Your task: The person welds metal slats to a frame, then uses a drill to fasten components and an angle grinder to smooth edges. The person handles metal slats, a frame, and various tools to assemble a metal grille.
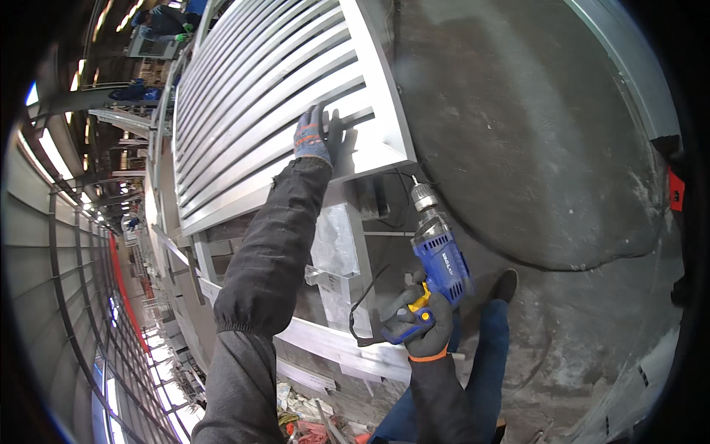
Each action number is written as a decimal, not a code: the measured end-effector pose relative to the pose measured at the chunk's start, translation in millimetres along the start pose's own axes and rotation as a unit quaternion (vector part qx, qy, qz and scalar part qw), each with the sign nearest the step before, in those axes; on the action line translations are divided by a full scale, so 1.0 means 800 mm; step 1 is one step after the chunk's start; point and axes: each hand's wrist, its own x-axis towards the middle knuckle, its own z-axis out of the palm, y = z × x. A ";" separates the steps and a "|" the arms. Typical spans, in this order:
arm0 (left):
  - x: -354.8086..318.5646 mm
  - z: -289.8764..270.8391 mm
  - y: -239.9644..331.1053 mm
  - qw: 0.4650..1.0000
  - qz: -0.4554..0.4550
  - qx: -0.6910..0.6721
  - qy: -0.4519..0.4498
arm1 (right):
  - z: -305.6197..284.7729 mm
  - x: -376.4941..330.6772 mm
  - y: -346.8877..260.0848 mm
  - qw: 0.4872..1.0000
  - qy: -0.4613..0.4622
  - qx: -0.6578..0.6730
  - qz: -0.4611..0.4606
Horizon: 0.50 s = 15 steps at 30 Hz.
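Note:
A blue corded power drill (442,259) with a silver chuck and a yellow trigger is in my right hand (433,329), whose dark-gloved fingers wrap round its handle. The bit points up and away, close to the near right corner of a white slatted metal panel (386,122). On that panel, near its front edge, rests my left hand (314,139) in a grey and blue glove with orange marks. Its fingers are stretched out over the slats and hold nothing. Below the panel, the drill's black cord (355,307) loops down from the grip.
Under the panel stands a support partly wrapped in clear plastic (336,237). A dark cable (510,259) curves over the grey concrete floor (532,133). Loose scraps (314,422) lie low beside my legs. Another person (166,22) is far off at the upper left.

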 end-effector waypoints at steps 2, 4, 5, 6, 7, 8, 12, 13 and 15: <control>0.009 0.009 -0.010 0.997 -0.042 0.004 -0.067 | -0.007 0.004 0.006 0.994 -0.036 0.095 0.045; 0.013 0.020 -0.012 0.998 0.047 0.037 -0.034 | -0.016 0.013 0.013 0.993 -0.054 0.104 0.026; 0.014 0.024 -0.011 0.997 0.038 0.042 -0.056 | -0.022 0.020 0.019 0.990 -0.061 0.121 0.032; 0.016 0.027 -0.013 0.998 0.053 -0.012 -0.030 | -0.026 0.028 0.028 0.992 -0.051 0.114 0.027; 0.015 0.029 -0.012 0.997 0.052 -0.059 -0.027 | -0.032 0.030 0.033 0.995 -0.027 0.092 0.017; 0.015 0.032 -0.010 0.994 0.021 -0.105 -0.034 | -0.037 0.032 0.040 0.997 -0.006 0.078 0.017; 0.010 0.033 -0.007 0.994 0.021 -0.093 -0.054 | -0.052 0.029 0.057 0.990 -0.041 0.125 0.044; 0.011 0.032 -0.006 0.997 0.038 -0.025 -0.056 | -0.054 0.028 0.059 0.988 -0.034 0.142 0.051; 0.011 0.032 -0.002 0.994 0.011 -0.074 -0.075 | -0.056 0.027 0.062 0.981 -0.055 0.175 0.056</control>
